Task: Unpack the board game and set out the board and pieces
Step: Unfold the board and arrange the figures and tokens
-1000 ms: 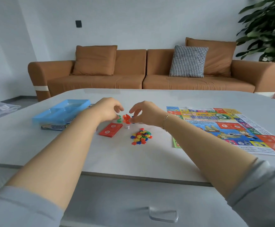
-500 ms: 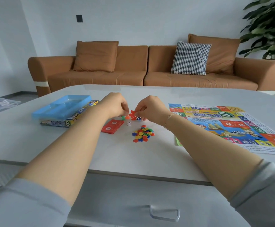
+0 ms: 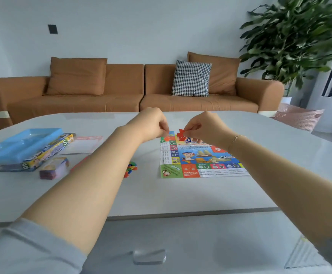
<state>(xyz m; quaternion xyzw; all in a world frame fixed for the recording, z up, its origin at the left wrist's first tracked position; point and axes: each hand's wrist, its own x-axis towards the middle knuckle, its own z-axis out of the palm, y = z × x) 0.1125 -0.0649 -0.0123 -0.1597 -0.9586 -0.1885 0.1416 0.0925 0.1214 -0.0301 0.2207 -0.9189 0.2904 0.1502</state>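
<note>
The colourful paper game board (image 3: 200, 159) lies flat on the white table (image 3: 161, 194), right of centre. My right hand (image 3: 204, 127) pinches a small red plastic piece (image 3: 181, 133) above the board's far left corner. My left hand (image 3: 151, 123) hovers just left of it with fingers curled; what it holds, if anything, is hidden. A small heap of coloured tokens (image 3: 131, 168) lies beside my left forearm, partly hidden. A red card (image 3: 80, 163) pokes out from under that forearm.
At the left stand the blue plastic tray (image 3: 19, 143) on the game box (image 3: 48, 153), a wrapped stack of cards (image 3: 53, 169) and a clear bag (image 3: 84, 144). Behind the table are a brown sofa (image 3: 121, 89), a plant (image 3: 299, 36) and a pink basket (image 3: 297, 117).
Both hands have risen and moved right from the token heap to the board's far left corner, the right hand carrying the red piece. The view has swung right.
</note>
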